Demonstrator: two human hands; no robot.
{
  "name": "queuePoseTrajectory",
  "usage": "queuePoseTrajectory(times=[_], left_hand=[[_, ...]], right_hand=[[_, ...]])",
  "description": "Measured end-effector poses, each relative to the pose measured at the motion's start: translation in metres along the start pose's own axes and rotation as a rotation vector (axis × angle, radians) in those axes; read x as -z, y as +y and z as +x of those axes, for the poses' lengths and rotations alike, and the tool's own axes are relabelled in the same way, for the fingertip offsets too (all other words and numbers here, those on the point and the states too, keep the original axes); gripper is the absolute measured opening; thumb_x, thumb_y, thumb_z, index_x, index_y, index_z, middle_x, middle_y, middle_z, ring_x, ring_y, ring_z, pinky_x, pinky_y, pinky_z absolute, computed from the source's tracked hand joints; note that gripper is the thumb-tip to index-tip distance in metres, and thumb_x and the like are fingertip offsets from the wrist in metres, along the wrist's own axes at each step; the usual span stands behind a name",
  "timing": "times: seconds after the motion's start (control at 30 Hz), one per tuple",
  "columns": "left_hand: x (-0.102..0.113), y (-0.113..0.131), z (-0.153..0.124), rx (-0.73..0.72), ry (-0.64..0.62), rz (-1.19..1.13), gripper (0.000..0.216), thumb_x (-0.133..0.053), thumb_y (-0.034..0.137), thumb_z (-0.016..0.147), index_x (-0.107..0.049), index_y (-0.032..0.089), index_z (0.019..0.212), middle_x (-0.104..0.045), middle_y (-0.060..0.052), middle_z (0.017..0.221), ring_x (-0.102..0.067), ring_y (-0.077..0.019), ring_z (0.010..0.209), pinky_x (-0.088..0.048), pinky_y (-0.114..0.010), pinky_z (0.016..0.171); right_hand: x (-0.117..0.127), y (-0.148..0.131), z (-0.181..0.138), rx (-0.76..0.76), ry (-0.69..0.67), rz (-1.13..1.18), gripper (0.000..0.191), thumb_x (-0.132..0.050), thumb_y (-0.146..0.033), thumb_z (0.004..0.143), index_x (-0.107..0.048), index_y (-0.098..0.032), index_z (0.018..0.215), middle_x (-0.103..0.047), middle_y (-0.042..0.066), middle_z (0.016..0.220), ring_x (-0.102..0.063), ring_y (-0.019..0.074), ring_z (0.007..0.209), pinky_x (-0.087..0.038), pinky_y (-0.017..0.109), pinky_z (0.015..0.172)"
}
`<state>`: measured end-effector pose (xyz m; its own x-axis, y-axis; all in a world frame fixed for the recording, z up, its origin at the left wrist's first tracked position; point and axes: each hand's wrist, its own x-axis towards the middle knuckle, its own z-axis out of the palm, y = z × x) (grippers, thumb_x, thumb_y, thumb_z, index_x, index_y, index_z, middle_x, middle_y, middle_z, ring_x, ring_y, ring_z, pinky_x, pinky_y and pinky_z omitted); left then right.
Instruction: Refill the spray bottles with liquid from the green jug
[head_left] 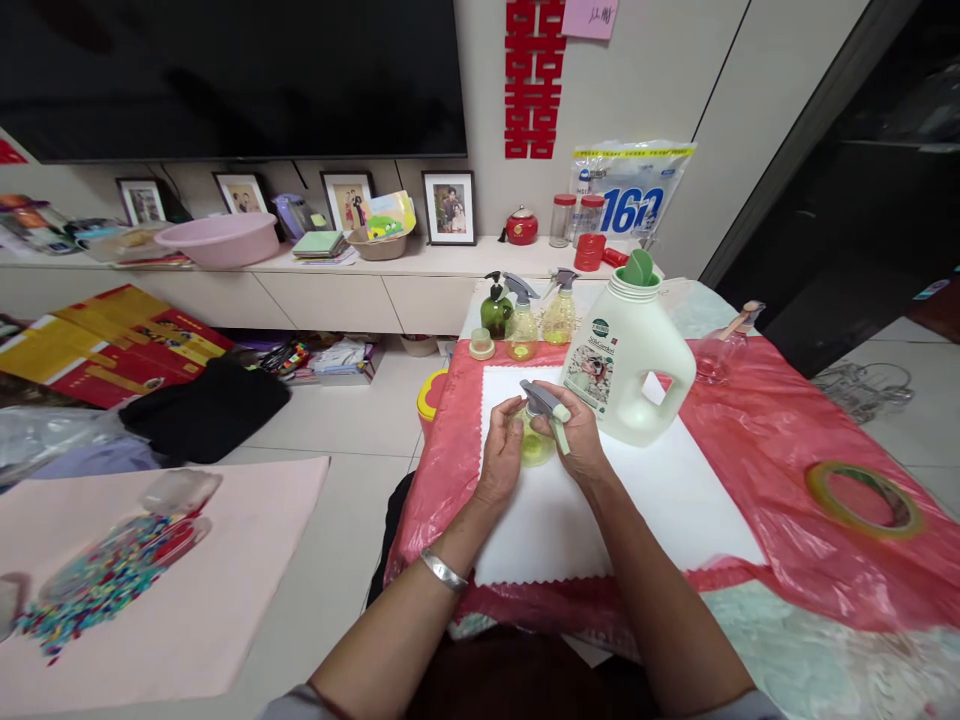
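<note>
My left hand (pixel 501 450) is wrapped round the body of a small clear spray bottle (pixel 535 446) with yellow-green liquid, held over the white mat (pixel 660 500). My right hand (pixel 576 432) grips its grey trigger spray head (pixel 544 402) at the neck. Just beyond my hands stands a large white detergent jug (pixel 634 355), with a green funnel (pixel 639 268) in its mouth. I wear a silver bracelet (pixel 444 570) on my left wrist.
Two filled spray bottles (pixel 523 322), a dark green pump bottle (pixel 495 306) and a small cap (pixel 481 344) stand at the table's far edge. A tape roll (pixel 862 497) lies on the red plastic cover (pixel 787 440) at right. Left, a pink sheet (pixel 247 560) bears coloured beads (pixel 105 580).
</note>
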<state>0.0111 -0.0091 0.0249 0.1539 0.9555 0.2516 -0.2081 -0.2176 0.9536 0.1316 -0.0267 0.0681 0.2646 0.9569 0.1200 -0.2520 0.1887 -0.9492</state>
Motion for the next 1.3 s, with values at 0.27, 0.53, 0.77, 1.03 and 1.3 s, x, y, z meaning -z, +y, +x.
queuePoseTrajectory(times=[0.27, 0.53, 0.77, 1.03, 1.3], left_hand=[[0.011, -0.013, -0.023, -0.004, -0.042, 0.256, 0.084, -0.08, 0.034, 0.073, -0.04, 0.024, 0.145, -0.044, -0.014, 0.152, -0.039, -0.0321, 0.146, -0.029, -0.053, 0.123], [0.009, -0.012, -0.023, 0.005, -0.134, 0.118, 0.107, -0.089, 0.048, 0.062, -0.033, 0.022, 0.149, -0.04, -0.019, 0.156, -0.038, -0.0356, 0.148, -0.031, -0.054, 0.123], [0.013, -0.012, -0.02, 0.166, -0.324, -0.273, 0.097, -0.093, 0.049, 0.058, -0.049, 0.025, 0.141, -0.059, -0.015, 0.144, -0.06, -0.032, 0.128, -0.05, -0.045, 0.107], [0.015, -0.008, -0.016, 0.307, -0.319, -0.498, 0.09, -0.098, 0.037, 0.051, -0.061, 0.02, 0.131, -0.068, -0.013, 0.132, -0.065, -0.0277, 0.117, -0.052, -0.035, 0.097], [0.016, -0.012, -0.017, 0.368, -0.344, -0.547, 0.086, -0.098, 0.028, 0.046, -0.063, 0.02, 0.124, -0.072, -0.008, 0.122, -0.067, -0.0234, 0.108, -0.051, -0.031, 0.091]], right_hand=[[0.002, -0.009, -0.001, -0.011, -0.008, 0.032, 0.05, -0.088, -0.025, 0.058, -0.075, -0.026, 0.106, -0.072, 0.003, 0.101, -0.063, 0.0151, 0.084, -0.052, 0.03, 0.075], [0.008, -0.06, -0.008, 0.159, 0.108, 0.074, 0.049, -0.083, -0.027, 0.062, -0.071, -0.029, 0.11, -0.071, 0.003, 0.107, -0.061, 0.0216, 0.111, -0.051, 0.036, 0.094], [-0.002, -0.066, -0.016, 0.166, 0.134, 0.096, 0.05, -0.083, -0.029, 0.061, -0.07, -0.027, 0.109, -0.07, 0.005, 0.11, -0.061, 0.0265, 0.115, -0.052, 0.041, 0.096], [0.006, -0.057, -0.018, 0.154, 0.114, 0.12, 0.04, -0.084, -0.038, 0.069, -0.069, -0.026, 0.104, -0.072, 0.005, 0.107, -0.061, 0.0241, 0.115, -0.049, 0.041, 0.1], [0.005, -0.061, -0.021, 0.124, 0.172, 0.13, 0.049, -0.088, -0.031, 0.061, -0.067, -0.025, 0.105, -0.072, 0.002, 0.103, -0.065, 0.0171, 0.096, -0.049, 0.033, 0.091]])
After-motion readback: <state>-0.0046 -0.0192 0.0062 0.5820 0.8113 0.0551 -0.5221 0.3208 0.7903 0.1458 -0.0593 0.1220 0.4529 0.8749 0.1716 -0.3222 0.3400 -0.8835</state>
